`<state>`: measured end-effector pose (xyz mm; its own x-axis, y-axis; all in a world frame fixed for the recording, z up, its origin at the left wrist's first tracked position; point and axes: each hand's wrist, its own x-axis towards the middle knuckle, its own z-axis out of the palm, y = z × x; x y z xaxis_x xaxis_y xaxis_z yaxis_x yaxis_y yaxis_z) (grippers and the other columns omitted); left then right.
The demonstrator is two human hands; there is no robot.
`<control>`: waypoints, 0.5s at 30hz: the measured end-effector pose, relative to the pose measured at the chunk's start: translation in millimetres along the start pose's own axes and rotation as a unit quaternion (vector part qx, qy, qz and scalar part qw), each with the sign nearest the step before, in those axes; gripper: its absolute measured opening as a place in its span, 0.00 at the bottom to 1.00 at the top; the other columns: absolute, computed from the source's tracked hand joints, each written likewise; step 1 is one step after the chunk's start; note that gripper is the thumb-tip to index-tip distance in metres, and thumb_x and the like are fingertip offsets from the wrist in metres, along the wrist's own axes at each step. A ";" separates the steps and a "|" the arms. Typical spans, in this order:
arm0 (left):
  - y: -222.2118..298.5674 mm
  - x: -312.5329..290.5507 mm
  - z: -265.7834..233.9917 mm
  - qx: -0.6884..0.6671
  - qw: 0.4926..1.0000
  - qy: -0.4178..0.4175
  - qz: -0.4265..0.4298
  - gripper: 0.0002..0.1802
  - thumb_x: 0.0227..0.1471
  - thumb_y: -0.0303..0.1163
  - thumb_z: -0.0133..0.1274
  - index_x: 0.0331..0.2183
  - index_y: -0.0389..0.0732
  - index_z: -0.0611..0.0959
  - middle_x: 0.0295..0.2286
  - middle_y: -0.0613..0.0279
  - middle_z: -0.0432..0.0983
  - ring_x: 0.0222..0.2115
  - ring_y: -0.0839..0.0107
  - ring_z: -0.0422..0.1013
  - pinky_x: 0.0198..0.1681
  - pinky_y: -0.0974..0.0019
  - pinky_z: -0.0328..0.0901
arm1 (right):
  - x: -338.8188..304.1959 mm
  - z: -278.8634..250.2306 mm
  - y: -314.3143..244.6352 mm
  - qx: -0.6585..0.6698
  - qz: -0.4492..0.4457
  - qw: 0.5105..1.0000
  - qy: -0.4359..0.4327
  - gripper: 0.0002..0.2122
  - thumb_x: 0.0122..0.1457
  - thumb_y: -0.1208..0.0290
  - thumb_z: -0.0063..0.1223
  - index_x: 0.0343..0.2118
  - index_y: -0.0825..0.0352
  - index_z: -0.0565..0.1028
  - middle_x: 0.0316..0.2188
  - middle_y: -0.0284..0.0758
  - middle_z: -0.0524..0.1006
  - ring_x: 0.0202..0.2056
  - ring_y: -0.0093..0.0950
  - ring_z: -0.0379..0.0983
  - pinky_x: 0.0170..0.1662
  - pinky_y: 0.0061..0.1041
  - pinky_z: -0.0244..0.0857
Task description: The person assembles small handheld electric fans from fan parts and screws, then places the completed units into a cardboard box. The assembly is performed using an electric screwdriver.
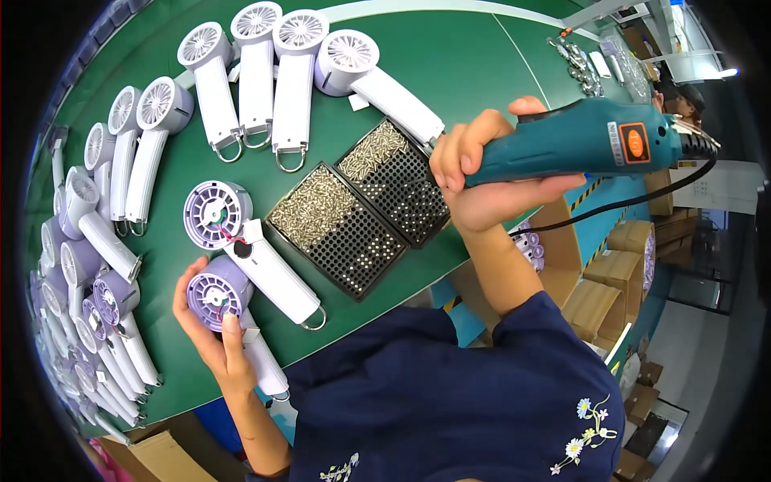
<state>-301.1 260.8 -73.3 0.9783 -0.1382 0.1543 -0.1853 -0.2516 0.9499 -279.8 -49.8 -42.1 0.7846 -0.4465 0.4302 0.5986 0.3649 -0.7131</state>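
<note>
My left hand is wrapped round the head of a lilac and white handheld fan, with the thumb on its round housing. This fan has no grille, so its spoked inside shows. Up in my right hand is a green electric screwdriver with a black cord. Its tip is hidden from me, behind my fingers. Just beyond the held fan lies a second open fan, with red wires at its neck. Two black perforated trays of small screws, a near screw tray and a far screw tray, stand between my hands.
Along the far side of the green table lie several fans with grilles. Many more fans crowd the left edge. Cardboard boxes stand to the right, below the table. Metal parts sit at the far right.
</note>
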 end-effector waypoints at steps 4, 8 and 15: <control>-0.8 0.1 0.8 0.009 1.000 0.010 0.000 0.36 0.54 0.44 0.48 0.56 0.31 0.61 0.54 0.44 0.62 0.55 0.58 0.59 0.60 0.58 0.51 | -0.4 -1.0 2.9 -0.019 0.014 1.000 0.000 0.47 0.41 0.17 0.24 0.47 0.63 0.57 0.14 0.34 0.64 0.10 0.23 0.57 0.13 0.22 0.57; 0.2 0.8 1.3 0.011 1.000 0.013 -0.001 0.36 0.53 0.44 0.50 0.56 0.31 0.61 0.54 0.45 0.62 0.55 0.59 0.59 0.60 0.58 0.52 | -3.1 -3.1 4.9 -0.024 0.009 1.000 -0.009 0.47 0.41 0.17 0.25 0.46 0.63 0.57 0.13 0.34 0.64 0.10 0.22 0.57 0.14 0.22 0.57; -0.5 0.7 -2.0 -0.015 1.000 -0.004 0.010 0.39 0.51 0.43 0.55 0.57 0.32 0.60 0.54 0.45 0.60 0.55 0.60 0.60 0.59 0.59 0.54 | -4.9 0.5 4.8 -0.085 0.002 0.994 -0.062 0.43 0.45 0.20 0.26 0.46 0.59 0.61 0.14 0.31 0.62 0.10 0.23 0.57 0.11 0.23 0.54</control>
<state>-300.1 262.8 -73.1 0.9737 -0.1513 0.1705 -0.2013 -0.2194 0.9547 -280.7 -45.5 -47.3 0.8074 -0.3364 0.4846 0.5676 0.2187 -0.7938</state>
